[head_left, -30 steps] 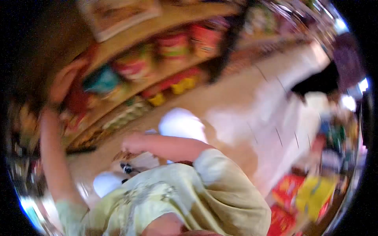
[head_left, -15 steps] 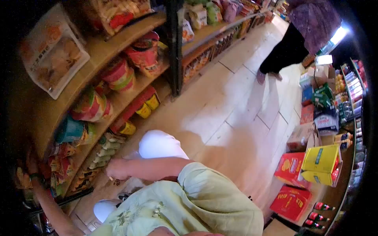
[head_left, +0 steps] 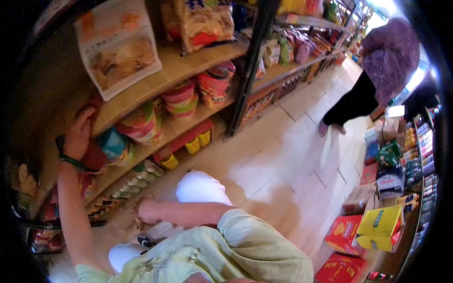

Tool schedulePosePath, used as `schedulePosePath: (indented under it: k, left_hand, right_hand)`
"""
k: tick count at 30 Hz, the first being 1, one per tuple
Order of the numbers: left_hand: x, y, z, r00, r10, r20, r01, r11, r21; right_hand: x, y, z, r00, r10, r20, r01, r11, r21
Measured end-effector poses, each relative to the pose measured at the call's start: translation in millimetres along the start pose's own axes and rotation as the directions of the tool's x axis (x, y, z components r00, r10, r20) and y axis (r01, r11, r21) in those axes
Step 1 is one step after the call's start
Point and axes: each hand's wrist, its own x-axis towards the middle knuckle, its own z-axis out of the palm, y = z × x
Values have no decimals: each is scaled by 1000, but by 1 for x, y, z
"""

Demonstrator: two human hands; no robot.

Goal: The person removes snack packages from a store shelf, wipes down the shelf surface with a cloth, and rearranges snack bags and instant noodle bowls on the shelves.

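My left hand (head_left: 79, 136), with a dark band on its wrist, is raised at the curved wooden shelf (head_left: 123, 88). Its partly shadowed fingers reach up against the shelf's front edge, and I see nothing held in them. Just right of it, on the level below, are a blue tub (head_left: 112, 143) and pink-and-green noodle cups (head_left: 140, 123). Above stands a white snack pouch (head_left: 121, 59). My right hand (head_left: 148, 211) is closed beside my white-covered knee (head_left: 202, 188); its fingers face away, with a small dark patterned item (head_left: 140, 223) just beneath.
Ahead on the tiled aisle (head_left: 288, 155) stands a person in a purple top (head_left: 391, 59). Along the right side are a yellow carton (head_left: 377, 228), a red box (head_left: 345, 232) and shelves of bottles. A black post (head_left: 252, 70) divides the left shelving.
My left hand has come up from the lower packets to the shelf edge. The view has shifted, moving the shelves rightward. My right hand stays by the knee.
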Motion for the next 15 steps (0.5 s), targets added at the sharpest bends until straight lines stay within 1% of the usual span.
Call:
schedulePosePath:
  k: [1,2,3,4,5,6,7,8,9,10,11,12,14,15]
  left_hand:
    - [-5,2,1,994,101,-37,-101,995,0]
    - [-11,10,-1,993,111,-47,-110,994,21]
    - [-21,18,-4,993,101,-55,-98,994,49]
    - [-29,17,-9,991,117,-69,-115,993,33]
    - [-40,9,-14,992,100,-81,-98,995,35]
    - [-50,-6,-18,992,70,-107,-57,991,120]
    - [-58,-25,-25,996,33,-87,-30,999,44]
    - [-58,-18,-37,990,-106,-93,118,984,133]
    - [-47,-84,-25,996,18,-91,-27,994,-106]
    - [-53,-69,-41,994,-64,-86,75,989,129]
    - [-54,-60,-54,985,-150,-90,173,919,353]
    - [-56,-71,-57,977,-184,-111,213,904,370]
    - [-54,-94,-67,937,-347,-52,341,869,359]
    - [-53,-104,-72,933,-355,-62,352,860,370]
  right_hand:
    - [6,1,10,1000,-2,-30,4,999,48]
    - [12,6,21,998,-8,-55,13,995,97]
    - [13,8,24,1000,-23,-22,24,997,74]
    - [13,3,24,998,-59,18,58,997,56]
    - [3,-5,18,997,-68,-31,73,976,208]
    - [-7,-14,9,994,-84,-63,101,923,370]
    - [-3,-20,9,988,-43,148,14,982,190]
    - [-8,-6,13,983,-143,-114,164,963,213]
    - [-13,7,17,970,-168,-177,202,960,192]
    - [-22,9,11,965,-173,-196,206,965,164]
    - [-19,8,7,961,-177,-214,209,968,137]
    - [-19,8,-1,955,-221,-200,250,959,131]
    - [-22,-1,-20,991,-133,-24,134,989,66]
    - [-20,-1,-20,988,-151,-26,152,986,64]
